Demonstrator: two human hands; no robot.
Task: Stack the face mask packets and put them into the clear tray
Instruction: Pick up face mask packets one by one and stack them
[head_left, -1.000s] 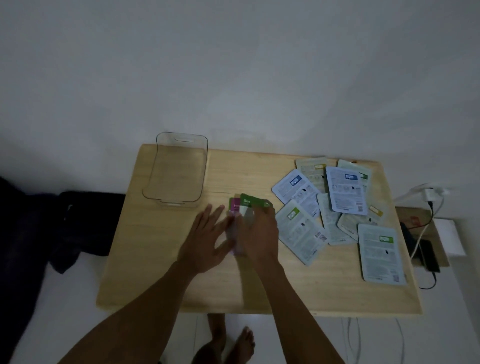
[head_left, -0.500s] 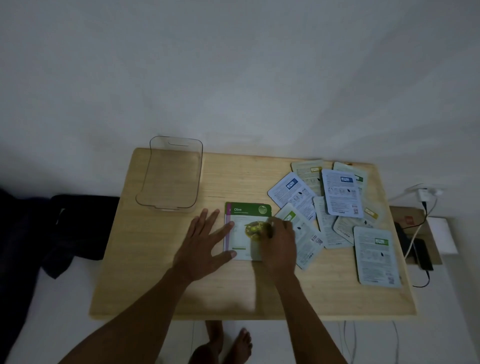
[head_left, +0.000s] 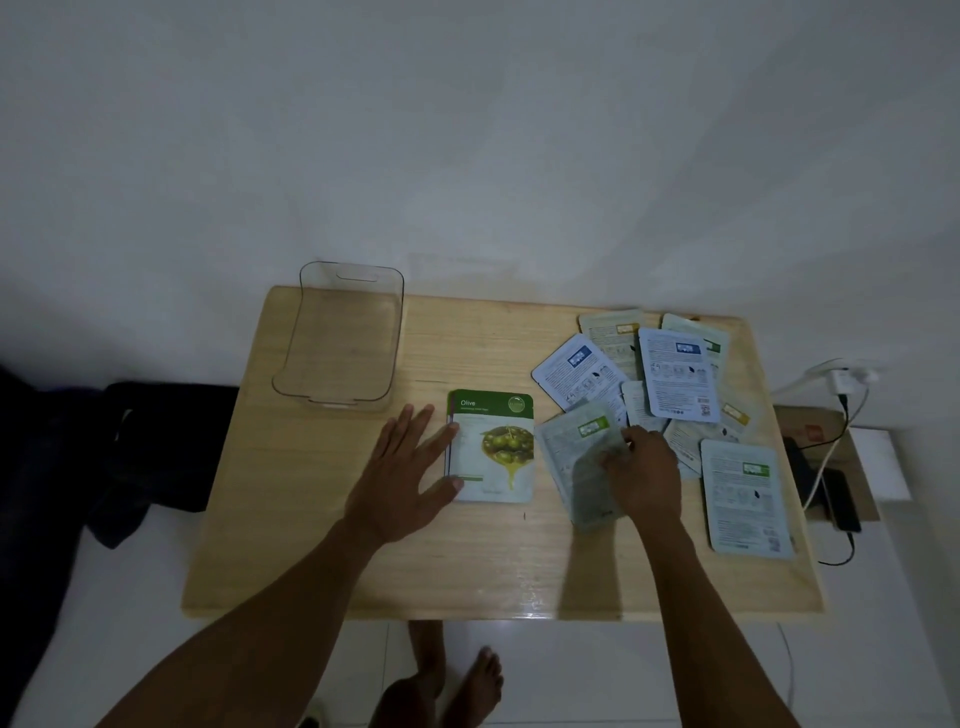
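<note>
A small stack of face mask packets (head_left: 493, 447) lies face up mid-table, a green "Olive" packet on top. My left hand (head_left: 402, 475) rests flat with fingers spread, its fingertips touching the stack's left edge. My right hand (head_left: 644, 467) pinches a pale packet with a green label (head_left: 576, 457) that looks blurred and partly lifted. Several more packets (head_left: 675, 374) lie face down, overlapping, at the right; one (head_left: 743, 499) lies apart near the right edge. The clear tray (head_left: 311, 384) stands empty at the back left corner.
The wooden table (head_left: 363, 571) stands against a white wall. Right of it are a box, a dark phone (head_left: 841, 499) and a white charger with cables (head_left: 841, 384). Dark cloth (head_left: 156, 447) lies left of the table. My bare feet (head_left: 447, 680) show below the front edge.
My right hand let go of the green Olive packet, now flat on the stack, and moved right onto the green-label packet. My left hand stayed beside the stack.
</note>
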